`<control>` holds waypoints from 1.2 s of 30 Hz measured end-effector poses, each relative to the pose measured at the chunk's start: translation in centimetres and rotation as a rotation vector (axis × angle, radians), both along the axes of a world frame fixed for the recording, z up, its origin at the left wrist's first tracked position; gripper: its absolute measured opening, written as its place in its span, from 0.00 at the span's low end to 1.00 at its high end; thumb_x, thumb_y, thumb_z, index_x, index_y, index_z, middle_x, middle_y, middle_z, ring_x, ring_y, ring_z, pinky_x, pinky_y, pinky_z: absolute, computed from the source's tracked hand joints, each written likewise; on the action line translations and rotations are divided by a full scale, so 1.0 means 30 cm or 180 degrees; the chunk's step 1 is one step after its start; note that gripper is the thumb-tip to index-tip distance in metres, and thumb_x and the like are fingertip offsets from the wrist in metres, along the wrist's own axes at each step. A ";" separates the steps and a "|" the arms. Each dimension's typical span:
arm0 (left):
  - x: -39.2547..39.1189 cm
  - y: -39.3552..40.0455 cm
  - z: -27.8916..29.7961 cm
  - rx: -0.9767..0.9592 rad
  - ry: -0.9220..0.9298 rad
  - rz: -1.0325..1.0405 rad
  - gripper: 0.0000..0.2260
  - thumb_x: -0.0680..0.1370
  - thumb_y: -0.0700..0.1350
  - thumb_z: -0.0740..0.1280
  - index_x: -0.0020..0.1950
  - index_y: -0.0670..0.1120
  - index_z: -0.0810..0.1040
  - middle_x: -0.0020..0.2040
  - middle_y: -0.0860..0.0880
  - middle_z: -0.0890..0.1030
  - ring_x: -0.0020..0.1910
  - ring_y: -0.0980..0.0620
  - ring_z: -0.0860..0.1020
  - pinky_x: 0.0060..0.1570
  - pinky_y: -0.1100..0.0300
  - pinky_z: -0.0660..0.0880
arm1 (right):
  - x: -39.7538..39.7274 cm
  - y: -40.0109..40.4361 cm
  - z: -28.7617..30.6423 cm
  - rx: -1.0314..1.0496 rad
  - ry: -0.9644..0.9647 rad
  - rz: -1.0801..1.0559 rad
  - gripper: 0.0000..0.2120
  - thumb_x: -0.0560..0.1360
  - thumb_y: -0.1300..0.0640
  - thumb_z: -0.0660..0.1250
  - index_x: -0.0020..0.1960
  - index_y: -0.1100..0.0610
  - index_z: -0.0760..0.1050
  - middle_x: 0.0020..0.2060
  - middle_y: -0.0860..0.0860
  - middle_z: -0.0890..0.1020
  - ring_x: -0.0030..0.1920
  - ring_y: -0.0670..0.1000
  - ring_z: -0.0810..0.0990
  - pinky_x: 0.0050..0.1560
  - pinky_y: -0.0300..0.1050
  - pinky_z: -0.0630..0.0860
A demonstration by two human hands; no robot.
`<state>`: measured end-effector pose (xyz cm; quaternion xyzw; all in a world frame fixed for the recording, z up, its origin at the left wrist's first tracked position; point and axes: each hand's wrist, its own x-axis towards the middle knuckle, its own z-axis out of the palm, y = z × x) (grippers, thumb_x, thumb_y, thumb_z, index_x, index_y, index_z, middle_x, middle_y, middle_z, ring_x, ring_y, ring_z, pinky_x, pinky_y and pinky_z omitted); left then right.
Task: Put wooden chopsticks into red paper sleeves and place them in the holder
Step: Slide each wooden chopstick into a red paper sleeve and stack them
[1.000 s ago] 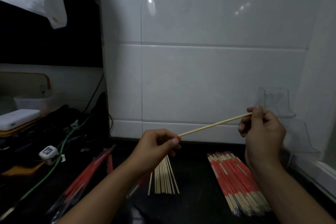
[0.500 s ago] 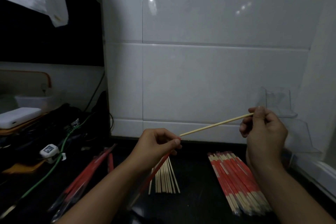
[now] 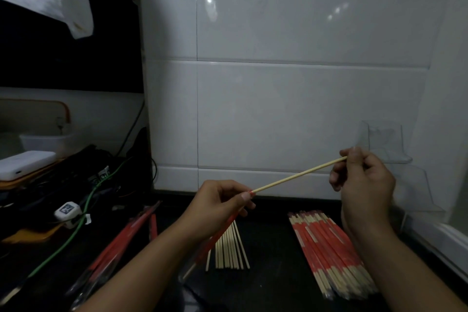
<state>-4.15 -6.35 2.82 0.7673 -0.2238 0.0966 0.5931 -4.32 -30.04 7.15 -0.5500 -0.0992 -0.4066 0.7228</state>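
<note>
Now chopstick (image 3: 298,175) spans right fingers (image 3: 350,157), left fingers (image 3: 244,195).

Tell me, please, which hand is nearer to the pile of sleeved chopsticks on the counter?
Right. The right hand is raised directly above the pile of sleeved chopsticks; the left hand is off to the pile's left, above the bare chopsticks.

I see a dim scene; small glare spots on the white wall tiles (image 3: 304,109), edges bend, and the dark counter (image 3: 268,273) seems slightly soft.
</note>
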 end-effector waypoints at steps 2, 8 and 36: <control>-0.001 -0.003 0.004 0.0042 0.0003 -0.0005 0.06 0.80 0.40 0.66 0.51 0.46 0.84 0.44 0.46 0.86 0.43 0.49 0.84 0.47 0.57 0.79 | 0.001 -0.003 0.006 -0.0080 0.0019 0.0053 0.12 0.83 0.57 0.58 0.43 0.55 0.75 0.26 0.47 0.75 0.25 0.46 0.72 0.24 0.36 0.67; -0.005 -0.025 0.024 -0.0039 0.0039 0.0028 0.06 0.80 0.39 0.66 0.51 0.44 0.84 0.42 0.46 0.86 0.40 0.48 0.84 0.45 0.60 0.79 | 0.012 0.028 0.025 -0.1147 0.0255 0.0331 0.10 0.81 0.61 0.62 0.47 0.55 0.81 0.29 0.49 0.77 0.26 0.47 0.74 0.24 0.39 0.68; -0.049 -0.056 0.110 -0.1316 -0.0104 0.0539 0.08 0.78 0.44 0.68 0.55 0.50 0.85 0.53 0.54 0.85 0.53 0.59 0.82 0.49 0.63 0.75 | -0.037 0.254 -0.052 -0.2012 0.0625 0.1129 0.05 0.78 0.56 0.67 0.52 0.49 0.80 0.42 0.48 0.83 0.35 0.42 0.80 0.33 0.34 0.75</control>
